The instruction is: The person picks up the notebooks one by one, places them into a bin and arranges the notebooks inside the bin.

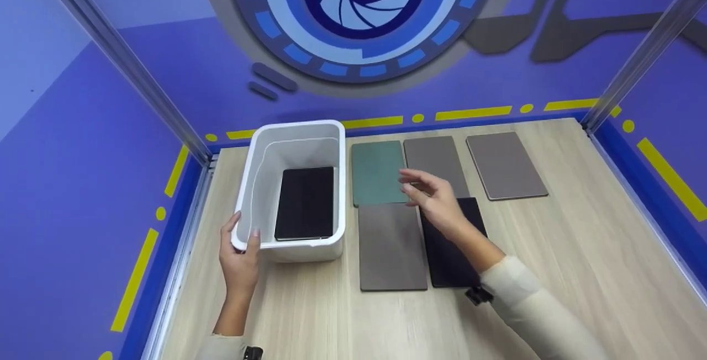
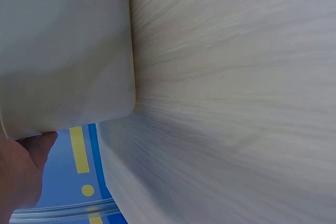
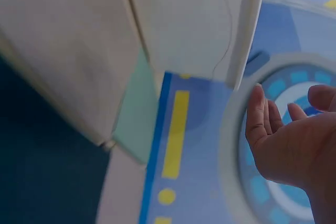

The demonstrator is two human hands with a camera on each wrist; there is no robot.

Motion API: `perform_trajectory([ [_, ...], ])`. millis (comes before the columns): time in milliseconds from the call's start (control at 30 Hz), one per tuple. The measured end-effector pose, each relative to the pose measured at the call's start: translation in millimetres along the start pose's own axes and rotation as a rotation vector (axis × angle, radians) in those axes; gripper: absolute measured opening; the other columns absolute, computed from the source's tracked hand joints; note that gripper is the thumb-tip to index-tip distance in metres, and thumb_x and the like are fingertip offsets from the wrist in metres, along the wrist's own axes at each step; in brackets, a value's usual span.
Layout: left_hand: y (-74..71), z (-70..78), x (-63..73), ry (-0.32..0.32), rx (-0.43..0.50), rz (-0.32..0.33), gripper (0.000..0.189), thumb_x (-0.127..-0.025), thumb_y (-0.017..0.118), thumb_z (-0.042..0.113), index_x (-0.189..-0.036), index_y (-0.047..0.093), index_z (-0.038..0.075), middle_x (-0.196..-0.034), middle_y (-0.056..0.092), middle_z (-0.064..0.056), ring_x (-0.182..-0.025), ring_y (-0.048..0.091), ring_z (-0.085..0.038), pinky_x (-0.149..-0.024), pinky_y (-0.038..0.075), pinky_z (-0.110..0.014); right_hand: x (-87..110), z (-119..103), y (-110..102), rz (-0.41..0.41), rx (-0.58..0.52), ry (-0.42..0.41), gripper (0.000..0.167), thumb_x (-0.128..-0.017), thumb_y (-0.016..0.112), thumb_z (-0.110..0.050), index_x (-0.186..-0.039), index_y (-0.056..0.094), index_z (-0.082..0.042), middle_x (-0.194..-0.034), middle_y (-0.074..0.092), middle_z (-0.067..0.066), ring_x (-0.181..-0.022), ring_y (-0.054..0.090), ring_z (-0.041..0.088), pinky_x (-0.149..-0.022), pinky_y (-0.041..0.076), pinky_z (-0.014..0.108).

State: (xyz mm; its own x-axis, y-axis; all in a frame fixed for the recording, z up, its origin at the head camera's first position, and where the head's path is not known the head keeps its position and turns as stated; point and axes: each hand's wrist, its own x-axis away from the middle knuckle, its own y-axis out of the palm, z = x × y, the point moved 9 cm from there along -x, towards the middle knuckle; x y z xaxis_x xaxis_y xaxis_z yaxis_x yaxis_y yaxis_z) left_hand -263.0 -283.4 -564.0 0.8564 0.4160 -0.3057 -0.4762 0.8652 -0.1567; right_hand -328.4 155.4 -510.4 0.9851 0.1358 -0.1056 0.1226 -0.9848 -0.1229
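Observation:
A white plastic bin [image 1: 341, 194] stands at the left with a black notebook [image 1: 305, 202] lying flat inside. My left hand [image 1: 240, 269] grips the bin's near-left corner, thumb on the front and a finger on the left side. In the left wrist view, the hand [image 2: 21, 171] touches the bin's wall [image 2: 68, 51]. My right hand [image 1: 436, 202] hovers over the notebooks with loosely bent fingers and nothing in them. Around it lie a green notebook [image 1: 378, 169], a grey-brown notebook [image 1: 393, 249], another behind [image 1: 433, 155], and a partly hidden dark notebook [image 1: 442, 260].
Apart at the right lies one more grey-brown notebook [image 1: 507, 165] on the light wooden table [image 1: 585, 238]. Blue-purple panels [image 1: 386, 95] enclose the back and both sides. A metal rail [image 1: 179, 271] runs along the table's left edge.

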Motion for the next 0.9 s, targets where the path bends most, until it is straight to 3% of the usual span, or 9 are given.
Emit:
perform_trajectory([
  [200, -2.7, 0.2, 1.0, -0.013, -0.001, 0.005, 0.056, -0.099, 0.067, 0.002, -0.153, 0.054, 0.009, -0.155, 0.056, -0.016, -0.125, 0.057, -0.005, -0.099, 0.046, -0.009, 21.5, 37.2, -40.8, 0.146, -0.113, 0.103, 0.039, -0.104, 0.063, -0.005, -0.143, 0.062, 0.003, -0.118, 0.076, -0.005, -0.098, 0.073, 0.011, -0.071, 0.062, 0.031],
  [333, -1.9, 0.9, 1.1, -0.013, 0.000, -0.003, 0.056, -0.099, 0.068, 0.003, -0.153, 0.053, 0.009, -0.153, 0.057, -0.018, -0.124, 0.058, -0.004, -0.099, 0.046, -0.009, 38.0, 61.5, -67.1, 0.218, -0.119, 0.149, 0.041, -0.104, 0.063, -0.004, -0.144, 0.059, 0.007, -0.111, 0.076, -0.014, -0.096, 0.073, 0.011, -0.069, 0.061, 0.028],
  [633, 1.9, 1.4, 0.2, 0.002, 0.012, -0.001, 0.056, -0.098, 0.069, 0.002, -0.152, 0.055, 0.008, -0.152, 0.058, -0.019, -0.123, 0.059, -0.004, -0.098, 0.046, -0.009, 71.7, 91.6, -111.2, 0.264, 0.000, 0.208, 0.042, -0.108, 0.063, -0.014, -0.148, 0.060, -0.001, -0.111, 0.074, -0.021, -0.100, 0.072, 0.006, -0.074, 0.061, 0.027],
  [900, 3.3, 0.3, 0.9, -0.004, 0.014, -0.002, 0.056, -0.098, 0.069, 0.002, -0.152, 0.055, 0.008, -0.155, 0.057, -0.018, -0.125, 0.058, -0.005, -0.100, 0.045, -0.009, 82.9, 101.4, -133.4, 0.278, 0.056, 0.240, 0.047, -0.109, 0.062, -0.020, -0.151, 0.056, -0.001, -0.109, 0.071, -0.026, -0.102, 0.071, 0.003, -0.078, 0.062, 0.027],
])
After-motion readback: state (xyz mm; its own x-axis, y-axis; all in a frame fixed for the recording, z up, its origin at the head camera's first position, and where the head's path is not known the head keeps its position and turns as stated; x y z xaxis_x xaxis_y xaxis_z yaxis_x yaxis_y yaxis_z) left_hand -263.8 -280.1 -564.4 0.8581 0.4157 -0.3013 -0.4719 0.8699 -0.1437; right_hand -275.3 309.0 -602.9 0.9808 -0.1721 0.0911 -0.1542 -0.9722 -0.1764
